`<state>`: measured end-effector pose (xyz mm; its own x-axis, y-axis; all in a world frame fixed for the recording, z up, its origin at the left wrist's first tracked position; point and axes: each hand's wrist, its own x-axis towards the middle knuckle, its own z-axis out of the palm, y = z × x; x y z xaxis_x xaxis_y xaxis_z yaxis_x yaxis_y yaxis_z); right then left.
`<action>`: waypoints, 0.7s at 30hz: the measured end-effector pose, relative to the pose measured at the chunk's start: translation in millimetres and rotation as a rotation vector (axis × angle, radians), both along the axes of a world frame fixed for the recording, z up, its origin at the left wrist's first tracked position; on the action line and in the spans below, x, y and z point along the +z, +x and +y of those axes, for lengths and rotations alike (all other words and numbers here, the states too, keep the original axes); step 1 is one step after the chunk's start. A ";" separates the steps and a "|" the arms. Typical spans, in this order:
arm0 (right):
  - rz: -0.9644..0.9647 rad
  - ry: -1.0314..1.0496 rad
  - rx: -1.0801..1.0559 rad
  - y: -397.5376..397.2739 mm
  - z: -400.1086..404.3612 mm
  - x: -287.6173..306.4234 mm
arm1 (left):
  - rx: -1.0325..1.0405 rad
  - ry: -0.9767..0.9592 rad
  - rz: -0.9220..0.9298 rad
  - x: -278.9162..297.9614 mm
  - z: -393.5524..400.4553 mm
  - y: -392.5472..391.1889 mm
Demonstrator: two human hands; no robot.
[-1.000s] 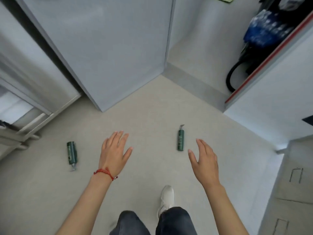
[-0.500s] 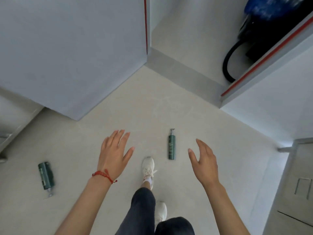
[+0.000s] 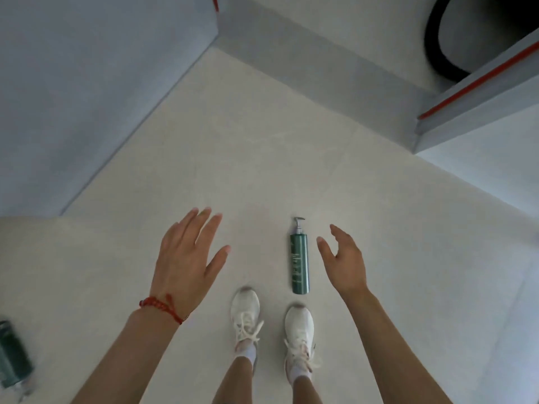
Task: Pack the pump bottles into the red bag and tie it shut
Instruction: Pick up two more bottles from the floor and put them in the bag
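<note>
Left hand (image 3: 186, 258) spread wide, palm down, empty. Right hand (image 3: 342, 262) open, fingers loosely curved, empty, just beside green pump bottle (image 3: 299, 265) lying on floor (image 3: 262, 158) ahead of white sneakers (image 3: 299, 328). Second bottle (image 3: 13, 355) well apart at floor's lower left edge. Nothing between right hand and nearer bottle.

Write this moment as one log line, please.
left hand: open | right hand: open, beside pump bottle lying on floor | red bag: unseen

The pale tiled floor (image 3: 262, 147) carries a green pump bottle (image 3: 299, 262) lying flat, pump end toward the far wall. A second green bottle (image 3: 13, 357) lies at the floor's left edge. Two white sneakers (image 3: 245, 313) stand near the first bottle's base.
</note>
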<state>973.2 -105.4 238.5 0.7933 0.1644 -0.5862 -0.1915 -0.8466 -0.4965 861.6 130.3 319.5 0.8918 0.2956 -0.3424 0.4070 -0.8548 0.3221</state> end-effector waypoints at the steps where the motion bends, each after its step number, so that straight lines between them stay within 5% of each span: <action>1: 0.036 0.002 -0.034 2.8 0.1 -30.9 | -0.005 0.002 0.000 -25.7 -1.9 2.3; 10: 0.270 -0.090 -0.171 6.9 -5.1 -259.5 | -0.054 -0.021 0.086 -230.9 -29.7 -16.9; 21: 0.232 -0.062 -0.153 -2.3 -0.2 -322.7 | -0.012 -0.065 0.141 -284.1 -35.6 -37.2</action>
